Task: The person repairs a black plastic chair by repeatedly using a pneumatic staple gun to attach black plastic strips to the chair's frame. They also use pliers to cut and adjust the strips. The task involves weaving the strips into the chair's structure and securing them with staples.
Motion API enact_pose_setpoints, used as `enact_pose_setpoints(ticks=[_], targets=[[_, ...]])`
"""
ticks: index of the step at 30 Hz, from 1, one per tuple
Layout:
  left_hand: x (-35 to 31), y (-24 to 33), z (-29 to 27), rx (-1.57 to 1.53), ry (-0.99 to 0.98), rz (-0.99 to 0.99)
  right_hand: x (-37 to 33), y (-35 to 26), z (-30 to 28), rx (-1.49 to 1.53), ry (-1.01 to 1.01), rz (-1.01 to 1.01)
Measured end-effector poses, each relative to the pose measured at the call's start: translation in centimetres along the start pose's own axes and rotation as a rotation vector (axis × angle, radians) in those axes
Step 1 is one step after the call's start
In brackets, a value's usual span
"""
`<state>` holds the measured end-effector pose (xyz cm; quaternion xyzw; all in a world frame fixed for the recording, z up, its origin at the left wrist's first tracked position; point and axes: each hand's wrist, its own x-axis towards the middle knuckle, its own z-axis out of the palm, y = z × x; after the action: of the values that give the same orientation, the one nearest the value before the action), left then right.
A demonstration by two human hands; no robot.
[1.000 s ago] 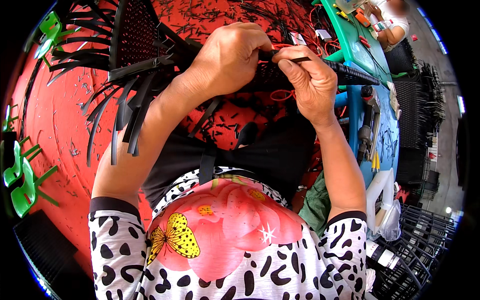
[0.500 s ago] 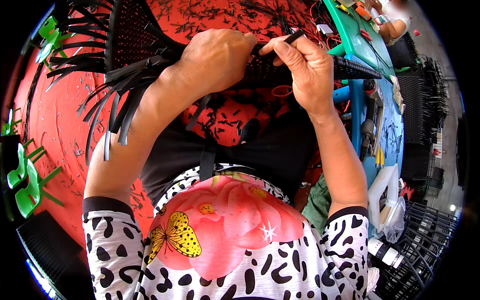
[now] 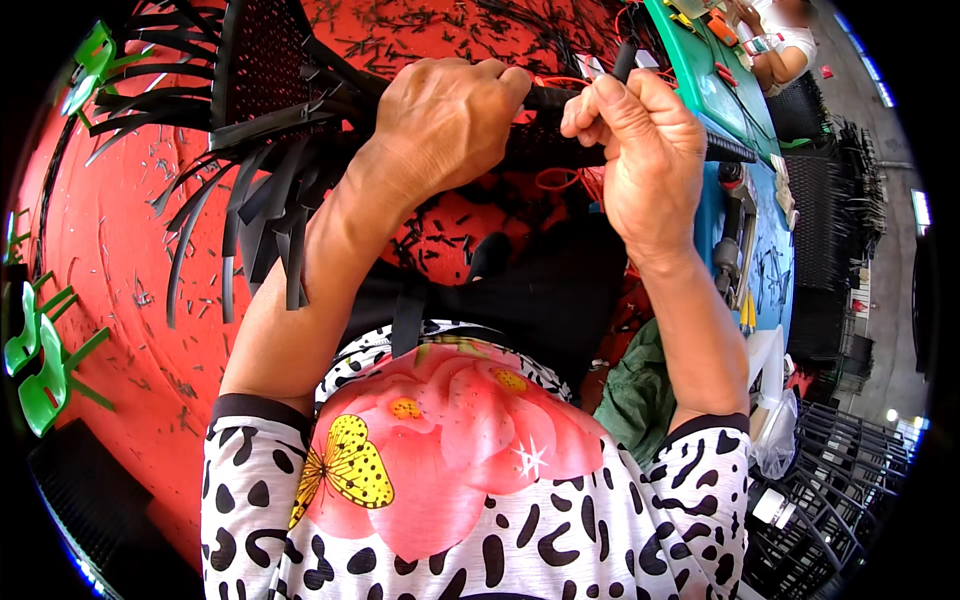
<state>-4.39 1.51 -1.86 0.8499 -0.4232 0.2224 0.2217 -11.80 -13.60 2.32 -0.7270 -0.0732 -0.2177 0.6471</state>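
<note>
A black woven basket of flat plastic strips stands in front of me, above my lap. Loose strip ends fan out on its left side and hang over my left forearm. My left hand is closed on the basket's rim at its middle, and the fingertips are hidden behind the hand. To its right, my right hand pinches a black strip between thumb and forefinger, its end sticking up above the fingers. That hand is raised a little off the rim.
Black strip scraps litter the red floor. On the right are a green table and a blue table with a power tool. Green chairs stand left. Another person sits at the far right.
My right hand has moved right and slightly down, away from my left hand. The pinched strip now points more upright. My left hand has turned slightly and stays at the rim.
</note>
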Motion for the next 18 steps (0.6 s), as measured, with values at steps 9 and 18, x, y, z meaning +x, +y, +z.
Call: enact_pose_setpoints(ticks=[9,18], targets=[[-0.7,0.6,-0.1,-0.003,0.012,0.014,4.2,-1.2,0.7,-0.332,-0.133,0.005],[-0.4,0.6,-0.4,-0.036,0.027,-0.038,9.7,3.7,1.4,-0.801,-0.240,-0.227]])
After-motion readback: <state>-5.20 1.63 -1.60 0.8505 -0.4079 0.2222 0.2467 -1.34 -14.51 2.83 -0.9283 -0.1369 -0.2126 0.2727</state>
